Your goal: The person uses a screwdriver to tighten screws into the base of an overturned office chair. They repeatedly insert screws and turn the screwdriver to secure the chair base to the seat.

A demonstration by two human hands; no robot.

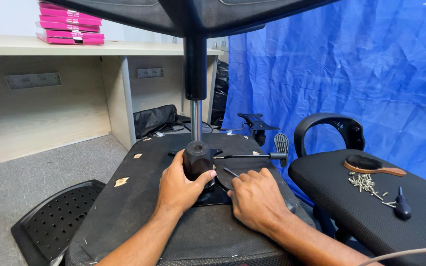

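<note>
The left hand [181, 186] is grasping the black cylinder hub [196, 160] at the middle of the upturned chair seat [139, 197]. The right hand [258, 199] is pinching a thin tool [231, 172] against the mechanism plate [242, 170]. Loose screws [363, 182] are lying on the neighbouring seat [371, 216], so the work seems only partly done.

Left arm: we reach our bare forearm in from the lower left, angled up and right.
Left hand [179, 187]: we curl it in a cupped grip, thumb stretched rightward.
Right arm: we bring it in from the lower right.
Right hand [256, 199]: knuckles up, our fingers [242, 178] pinched together.
</note>
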